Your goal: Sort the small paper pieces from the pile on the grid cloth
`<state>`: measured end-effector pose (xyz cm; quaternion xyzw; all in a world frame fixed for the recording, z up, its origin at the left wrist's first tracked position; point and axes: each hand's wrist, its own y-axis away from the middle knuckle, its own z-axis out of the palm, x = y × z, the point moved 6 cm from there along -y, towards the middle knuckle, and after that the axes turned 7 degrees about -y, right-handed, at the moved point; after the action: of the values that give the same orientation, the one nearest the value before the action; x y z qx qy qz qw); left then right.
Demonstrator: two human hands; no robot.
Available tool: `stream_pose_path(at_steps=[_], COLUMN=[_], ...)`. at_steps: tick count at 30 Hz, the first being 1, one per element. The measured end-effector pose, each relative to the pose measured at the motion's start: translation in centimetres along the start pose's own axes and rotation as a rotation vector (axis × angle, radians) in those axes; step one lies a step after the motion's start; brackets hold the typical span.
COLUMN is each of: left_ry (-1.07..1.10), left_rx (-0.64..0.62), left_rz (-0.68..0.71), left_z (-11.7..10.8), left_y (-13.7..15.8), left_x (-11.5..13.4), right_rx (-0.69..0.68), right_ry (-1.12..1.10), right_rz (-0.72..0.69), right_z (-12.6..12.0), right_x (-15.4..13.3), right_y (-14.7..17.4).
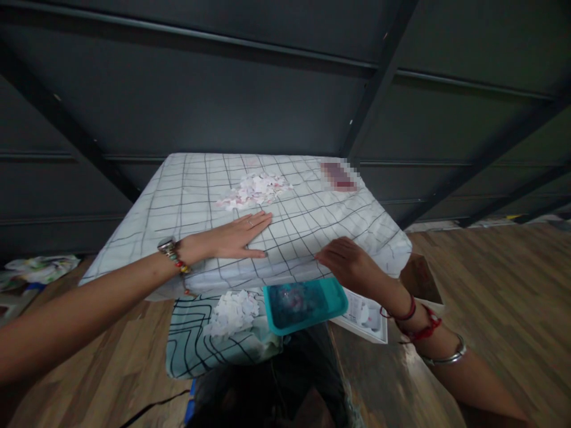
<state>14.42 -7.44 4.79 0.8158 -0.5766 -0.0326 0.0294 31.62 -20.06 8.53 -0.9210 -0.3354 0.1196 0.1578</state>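
My left hand (238, 236) lies flat on the white checked cloth (191, 196) with its fingers stretched out, just in front of a heap of torn paper scraps (256, 189). Near the cloth's front edge, my right hand (350, 264) has its fingers drawn together in a pinch. Whatever they hold, if anything, cannot be made out. Below that hand sits a teal-rimmed plastic container (307, 303) with a dark, see-through middle. To its left, a second heap of paper scraps (234, 312) rests on a green cloth with black lines (191, 351).
A white box (368, 321) with papers inside stands under my right forearm. Behind it is a brown cardboard box (422, 279). A blurred reddish flat item (339, 176) lies at the back right of the cloth. A dark panelled wall (250, 89) borders the far side.
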Motion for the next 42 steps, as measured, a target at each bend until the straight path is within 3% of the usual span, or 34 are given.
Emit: stream_pose_path(at_steps=[5, 9, 16, 24, 28, 32, 37, 42], left_ry=[0.032, 0.083, 0.126, 0.087, 0.081, 0.088, 0.123, 0.103], left_rx=[0.066, 0.129, 0.123, 0.140, 0.133, 0.174, 0.219, 0.304], left_rz=[-0.043, 0.044, 0.143, 0.211, 0.272, 0.318, 0.313, 0.307], left_z=[-1.4, -1.6, -0.7, -1.6, -1.7, -1.6, -1.9, -2.4], left_y=[-0.4, -0.6, -0.1, -0.6, -1.6, -2.2, -1.8, -1.5], left_x=[-1.3, -1.6, -1.6, -2.4, -2.6, -2.4, -2.3, -2.7], right_rx=[0.071, -0.003, -0.055, -0.189, -0.086, -0.061, -0.111, 0.046], right_ry=[-0.072, -0.039, 0.013, -0.044, -0.063, 0.026, -0.071, -0.024], right_rz=[0.098, 0.125, 0.065, -0.129, -0.083, 0.012, -0.094, -0.035], right_z=[-1.1, 0.8, 3.9, 4.3, 3.5, 4.6, 5.5, 5.1], right_x=[5.4, 10.0, 12.4, 12.4, 13.1, 14.7, 14.7, 14.7], right_y=[-5.0, -9.9, -15.0, -16.1, -17.2, -18.2, -17.6, -16.9])
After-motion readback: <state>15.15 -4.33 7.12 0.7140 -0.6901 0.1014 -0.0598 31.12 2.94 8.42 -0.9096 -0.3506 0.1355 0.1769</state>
